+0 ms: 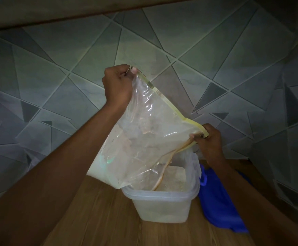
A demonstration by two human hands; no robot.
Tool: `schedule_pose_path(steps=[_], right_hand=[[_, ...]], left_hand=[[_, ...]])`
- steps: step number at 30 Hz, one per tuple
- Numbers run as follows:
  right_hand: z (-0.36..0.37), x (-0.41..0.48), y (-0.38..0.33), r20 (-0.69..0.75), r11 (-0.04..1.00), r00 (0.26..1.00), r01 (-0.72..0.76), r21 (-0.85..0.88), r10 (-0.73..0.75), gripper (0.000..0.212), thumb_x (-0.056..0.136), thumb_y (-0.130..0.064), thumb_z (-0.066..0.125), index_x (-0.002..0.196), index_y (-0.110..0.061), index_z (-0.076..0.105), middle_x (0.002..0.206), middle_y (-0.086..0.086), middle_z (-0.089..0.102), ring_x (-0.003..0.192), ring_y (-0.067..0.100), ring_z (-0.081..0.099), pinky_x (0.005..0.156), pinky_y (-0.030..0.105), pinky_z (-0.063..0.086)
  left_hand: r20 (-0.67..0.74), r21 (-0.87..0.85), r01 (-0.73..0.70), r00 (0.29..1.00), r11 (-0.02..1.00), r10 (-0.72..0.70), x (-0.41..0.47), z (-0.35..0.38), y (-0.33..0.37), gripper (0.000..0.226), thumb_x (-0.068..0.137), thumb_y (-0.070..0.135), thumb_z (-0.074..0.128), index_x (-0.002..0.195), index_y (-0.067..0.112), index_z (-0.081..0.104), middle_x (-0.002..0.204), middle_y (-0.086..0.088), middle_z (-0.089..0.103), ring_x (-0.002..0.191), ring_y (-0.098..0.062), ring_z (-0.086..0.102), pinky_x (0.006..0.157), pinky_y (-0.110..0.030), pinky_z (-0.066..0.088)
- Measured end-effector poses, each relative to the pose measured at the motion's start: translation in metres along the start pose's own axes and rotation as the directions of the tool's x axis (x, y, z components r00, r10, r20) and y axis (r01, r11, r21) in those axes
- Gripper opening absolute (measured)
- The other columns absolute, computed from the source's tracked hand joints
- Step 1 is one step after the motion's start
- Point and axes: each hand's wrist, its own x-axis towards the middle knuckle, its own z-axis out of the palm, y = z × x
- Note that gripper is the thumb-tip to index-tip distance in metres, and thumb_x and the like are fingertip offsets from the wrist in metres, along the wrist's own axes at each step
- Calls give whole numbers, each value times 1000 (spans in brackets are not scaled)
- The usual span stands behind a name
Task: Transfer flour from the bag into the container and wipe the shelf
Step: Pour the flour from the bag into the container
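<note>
So the bag (144, 128) is thin clear plastic with a zip strip, totally floppy, and it only keeps a shape because both hands stretch it. The left hand (117, 84) pinches the top corner up high, and the right hand (209, 139) pinches the zip end lower down. The open mouth droops into the container (160, 201).

The flour (98, 166) sits clumped in the low corner, so I'd guess that end is heavy and will swing. Hold it by the stiff zip strip, since the film itself looks slippery. The container is a light tub and probably easy to nudge.

It stands toward the back edge of the wooden shelf (100, 219), with a blue thing (219, 201) (cloth or lid, can't tell) right against its right side. There's a tiled wall (215, 59) behind, and the light is dim.
</note>
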Motion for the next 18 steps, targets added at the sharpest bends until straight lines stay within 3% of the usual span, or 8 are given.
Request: schedule_pose_path(steps=[5,9,11,15,18], right_hand=[[0,1,-12,26,993,997,74,-88,-72,40,76,-9,82,111,-13,61,101,0,66,90,18,66,78,27,58],[5,6,-37,135,948,991,37,-317,6,45,79,-25,75,118,-25,55,102,-2,60,100,23,58,96,48,47],[4,11,-52,191,912,977,-9,-411,96,43,82,-28,71,122,-26,54,105,2,57,110,28,56,102,52,37],[-6,22,-56,285,863,932,-52,-503,222,63,86,-30,75,142,-17,48,138,8,53,131,31,48,109,46,34],[-8,26,-49,333,877,919,-27,-480,211,68,85,-29,78,142,-10,48,143,12,52,128,30,51,97,30,39]], left_hand=[[23,-6,17,1000,1000,-17,-5,2,3,40,89,24,70,56,9,56,59,4,36,61,-11,35,60,-26,31],[1,2,27,1000,1000,-27,-5,2,2,42,90,25,70,60,0,52,61,1,33,61,-12,33,61,-27,29],[-12,15,38,999,999,-38,-4,0,2,42,89,25,70,61,-1,53,61,0,34,60,-12,33,60,-27,30],[-26,34,52,998,998,-51,-4,-3,3,42,90,25,70,59,1,53,60,1,33,59,-11,32,58,-27,29],[-18,46,57,998,997,-56,-6,-1,4,46,90,26,70,54,11,46,59,4,29,59,-11,29,57,-28,25]])
